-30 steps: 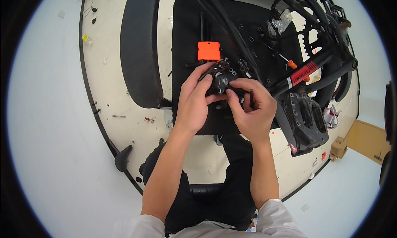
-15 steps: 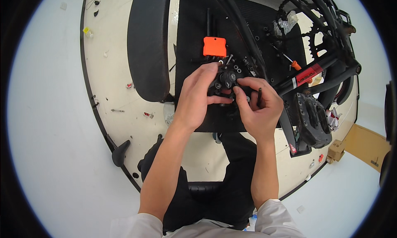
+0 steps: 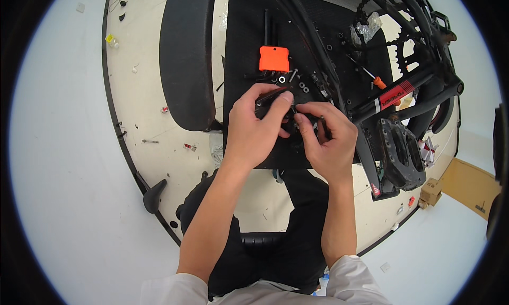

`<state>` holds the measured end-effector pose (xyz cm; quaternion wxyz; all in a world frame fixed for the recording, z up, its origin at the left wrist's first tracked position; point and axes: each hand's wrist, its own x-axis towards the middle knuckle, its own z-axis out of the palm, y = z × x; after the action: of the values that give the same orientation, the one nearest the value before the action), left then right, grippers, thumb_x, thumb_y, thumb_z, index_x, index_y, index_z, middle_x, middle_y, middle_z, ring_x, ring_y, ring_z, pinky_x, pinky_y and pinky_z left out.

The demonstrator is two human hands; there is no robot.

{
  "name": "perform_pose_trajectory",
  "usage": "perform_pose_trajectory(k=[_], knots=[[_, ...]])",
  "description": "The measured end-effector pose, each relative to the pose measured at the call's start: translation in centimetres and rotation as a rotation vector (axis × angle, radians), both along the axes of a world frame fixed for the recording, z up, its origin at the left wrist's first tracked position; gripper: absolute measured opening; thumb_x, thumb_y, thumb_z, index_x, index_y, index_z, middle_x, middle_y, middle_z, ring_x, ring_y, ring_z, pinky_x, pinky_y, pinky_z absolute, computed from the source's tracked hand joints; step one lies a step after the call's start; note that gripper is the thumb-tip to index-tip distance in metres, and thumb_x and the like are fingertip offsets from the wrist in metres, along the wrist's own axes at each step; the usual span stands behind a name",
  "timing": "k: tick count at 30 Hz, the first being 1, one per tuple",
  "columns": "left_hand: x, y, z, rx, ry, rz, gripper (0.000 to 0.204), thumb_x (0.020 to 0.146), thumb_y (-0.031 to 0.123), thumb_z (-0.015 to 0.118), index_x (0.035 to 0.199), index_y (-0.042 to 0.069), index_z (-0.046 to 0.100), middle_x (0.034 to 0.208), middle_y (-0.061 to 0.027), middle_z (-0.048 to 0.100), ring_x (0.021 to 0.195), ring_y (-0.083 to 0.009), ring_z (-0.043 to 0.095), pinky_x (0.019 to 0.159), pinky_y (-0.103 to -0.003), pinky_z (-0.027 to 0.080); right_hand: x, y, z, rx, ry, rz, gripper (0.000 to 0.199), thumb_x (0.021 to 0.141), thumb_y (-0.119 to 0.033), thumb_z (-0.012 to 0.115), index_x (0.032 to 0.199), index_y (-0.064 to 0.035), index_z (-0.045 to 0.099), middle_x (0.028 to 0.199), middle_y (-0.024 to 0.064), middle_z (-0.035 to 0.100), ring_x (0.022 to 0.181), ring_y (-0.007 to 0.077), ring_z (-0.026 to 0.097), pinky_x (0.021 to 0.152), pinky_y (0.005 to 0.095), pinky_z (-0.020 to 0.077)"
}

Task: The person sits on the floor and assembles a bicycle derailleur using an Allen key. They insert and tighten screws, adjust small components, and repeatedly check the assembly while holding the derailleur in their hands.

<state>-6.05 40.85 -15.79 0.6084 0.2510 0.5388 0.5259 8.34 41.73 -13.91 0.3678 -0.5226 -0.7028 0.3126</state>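
In my left hand (image 3: 256, 122) is a small black metal bike part (image 3: 269, 101) that looks like a brake caliper. My left thumb lies across its top, and the fingers wrap its far side. My right hand (image 3: 330, 138) meets it from the right, thumb and forefinger pinched at its edge; whatever lies between those fingertips is too small to make out. A thin black rod (image 3: 324, 127), perhaps a hex key, sits in the curled fingers of the right hand. Just beyond the hands are washers (image 3: 282, 79), a bolt (image 3: 293, 75) and an orange hex key holder (image 3: 274, 59).
A black bike frame (image 3: 395, 96) with a red section crosses the right side, with a pedal (image 3: 400, 154) and chainring (image 3: 407, 53). An orange-handled screwdriver (image 3: 378, 83) lies on the black padded seat (image 3: 244, 19). Left stands a black backrest (image 3: 186, 61); cardboard boxes (image 3: 431, 192) sit lower right.
My left hand has turned the caliper-like part over, and its thumb now lies across it. The right hand has shifted slightly left, its rod tilting with it.
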Motion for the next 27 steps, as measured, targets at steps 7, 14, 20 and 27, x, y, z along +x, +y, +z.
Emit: perform_pose_trajectory(k=[7, 14, 20, 27], knots=[[-0.7, -0.1, 0.0, 0.035, -0.123, -0.02, 0.033, 0.093, 0.015, 0.05, 0.118, -0.006, 0.054, 0.102, -0.0132, 0.062, 0.084, -0.0175, 0.063, 0.064, -0.032, 0.059, 0.6, -0.1, -0.7, 0.001, 0.035, -0.005, 0.012, 0.078, 0.005, 0.073, 0.089, 0.0002, 0.069, 0.083, 0.0023, 0.067, 0.049, -0.0008, 0.034, 0.044, 0.0179, 0.0217], [-0.4, -0.3, -0.5, 0.119, -0.068, -0.05, 0.041, 0.085, -0.002, 0.046, 0.126, -0.004, 0.049, 0.114, -0.0145, 0.061, 0.099, -0.0214, 0.065, 0.08, -0.034, 0.059, 0.5, -0.2, -0.4, -0.019, 0.061, -0.032, 0.01, 0.08, 0.004, 0.072, 0.089, 0.001, 0.068, 0.081, 0.0006, 0.066, 0.049, -0.0013, 0.032, 0.044, 0.0181, 0.0204], [0.1, -0.2, -0.3, 0.155, 0.065, -0.053, 0.044, 0.083, -0.015, 0.048, 0.126, -0.005, 0.048, 0.116, -0.0137, 0.058, 0.101, -0.0187, 0.064, 0.083, -0.032, 0.06, 0.6, -0.2, -0.7, -0.022, 0.041, -0.058, 0.008, 0.081, 0.002, 0.071, 0.089, 0.0012, 0.067, 0.075, -0.0013, 0.064, 0.048, -0.0017, 0.03, 0.043, 0.0191, 0.019], [0.3, -0.3, -0.5, 0.171, 0.12, -0.055, 0.042, 0.085, -0.014, 0.054, 0.126, -0.005, 0.048, 0.114, -0.0139, 0.059, 0.098, -0.0182, 0.065, 0.08, -0.029, 0.06, 0.6, -0.1, -0.9, -0.031, 0.059, -0.058, 0.009, 0.082, 0.002, 0.07, 0.09, 0.0003, 0.065, 0.075, -0.0015, 0.063, 0.048, -0.0021, 0.03, 0.044, 0.0183, 0.0188]])
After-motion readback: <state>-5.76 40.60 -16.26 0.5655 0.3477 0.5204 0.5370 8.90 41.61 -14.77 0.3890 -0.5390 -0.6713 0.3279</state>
